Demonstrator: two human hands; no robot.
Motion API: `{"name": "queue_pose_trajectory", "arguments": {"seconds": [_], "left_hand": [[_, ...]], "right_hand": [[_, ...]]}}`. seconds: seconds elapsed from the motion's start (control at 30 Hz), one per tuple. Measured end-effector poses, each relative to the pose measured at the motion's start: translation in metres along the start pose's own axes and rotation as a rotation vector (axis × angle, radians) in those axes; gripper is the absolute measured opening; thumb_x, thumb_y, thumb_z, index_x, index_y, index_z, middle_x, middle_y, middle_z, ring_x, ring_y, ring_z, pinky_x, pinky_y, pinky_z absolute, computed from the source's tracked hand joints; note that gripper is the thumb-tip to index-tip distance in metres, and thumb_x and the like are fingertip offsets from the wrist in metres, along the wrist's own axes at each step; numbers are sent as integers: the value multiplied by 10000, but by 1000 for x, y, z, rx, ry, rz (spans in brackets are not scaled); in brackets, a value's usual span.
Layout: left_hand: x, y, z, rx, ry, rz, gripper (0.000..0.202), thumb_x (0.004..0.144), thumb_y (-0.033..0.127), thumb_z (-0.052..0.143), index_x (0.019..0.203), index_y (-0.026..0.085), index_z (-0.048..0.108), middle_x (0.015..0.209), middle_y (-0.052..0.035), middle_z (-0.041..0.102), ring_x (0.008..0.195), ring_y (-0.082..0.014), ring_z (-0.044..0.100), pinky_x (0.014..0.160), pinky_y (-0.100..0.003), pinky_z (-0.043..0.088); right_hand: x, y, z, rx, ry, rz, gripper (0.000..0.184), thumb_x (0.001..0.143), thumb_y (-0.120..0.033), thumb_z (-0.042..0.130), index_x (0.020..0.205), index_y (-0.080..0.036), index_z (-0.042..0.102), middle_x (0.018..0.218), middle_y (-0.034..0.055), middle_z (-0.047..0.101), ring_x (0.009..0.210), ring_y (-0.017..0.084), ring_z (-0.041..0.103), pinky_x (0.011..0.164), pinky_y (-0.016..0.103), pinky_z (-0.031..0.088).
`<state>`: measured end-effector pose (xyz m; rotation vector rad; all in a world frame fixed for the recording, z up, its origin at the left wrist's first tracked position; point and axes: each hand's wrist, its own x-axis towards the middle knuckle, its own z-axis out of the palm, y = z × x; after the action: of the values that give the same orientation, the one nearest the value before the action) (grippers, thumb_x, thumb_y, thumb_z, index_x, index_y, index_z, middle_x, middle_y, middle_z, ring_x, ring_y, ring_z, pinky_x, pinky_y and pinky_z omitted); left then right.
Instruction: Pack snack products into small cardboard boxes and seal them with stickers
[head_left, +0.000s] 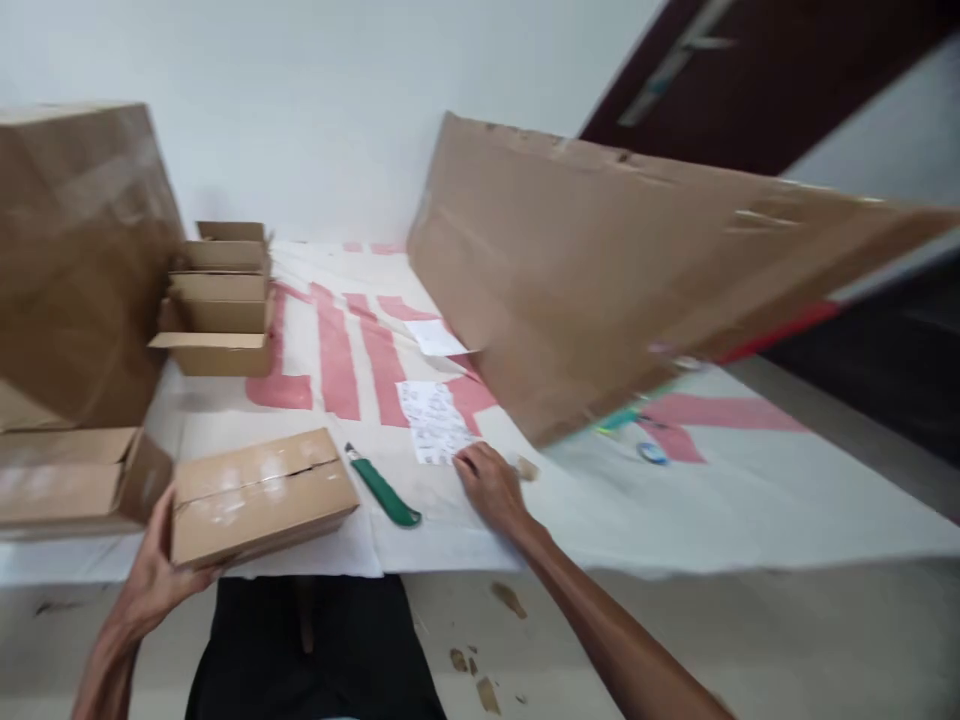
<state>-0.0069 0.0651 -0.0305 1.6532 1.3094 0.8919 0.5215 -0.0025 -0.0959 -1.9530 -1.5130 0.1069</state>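
Observation:
My left hand [161, 565] grips a small taped cardboard box [262, 492] by its left end, the thumb along its near side. The box is tilted a little at the table's front edge. My right hand [491, 487] is closed, its fingertips at the lower right corner of a white paper sheet [435, 420] covered in dark marks. Fingers and thumb seem to pinch that corner, though the contact is partly hidden. Between the hands lies a green-handled utility knife [386, 492], just right of the box.
Open cardboard boxes [217, 355] stand in a row at the back left, beside a large carton [75, 260]. Another box [67, 475] sits at the left edge. A large cardboard panel [600, 260] leans on the right. A tape roll [652, 453] and a blank paper [435, 338] lie nearby.

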Motion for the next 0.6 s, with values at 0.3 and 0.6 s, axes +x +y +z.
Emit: {"name": "queue_pose_trajectory", "arguments": {"seconds": [0.3,0.6], "left_hand": [[-8,20,-1,-243,-40,139,1105,607,413,985,1547,249,427,1632,-214,449,1538,-442,398,1194,-542,424],[-17,27,3,-143,-68,220,1178,610,284,952,1620,259,344,1648,-191,413,1521,-433,399,1158,-545,448]], "right_hand": [[-25,19,20,-158,87,-51,249,896,-363,437,937,-231,644,1006,169,716,978,323,639,920,471,513],[-37,1,14,-131,184,43,361,848,-401,450,979,-174,699,1038,218,693,806,328,643,753,508,546]]}}
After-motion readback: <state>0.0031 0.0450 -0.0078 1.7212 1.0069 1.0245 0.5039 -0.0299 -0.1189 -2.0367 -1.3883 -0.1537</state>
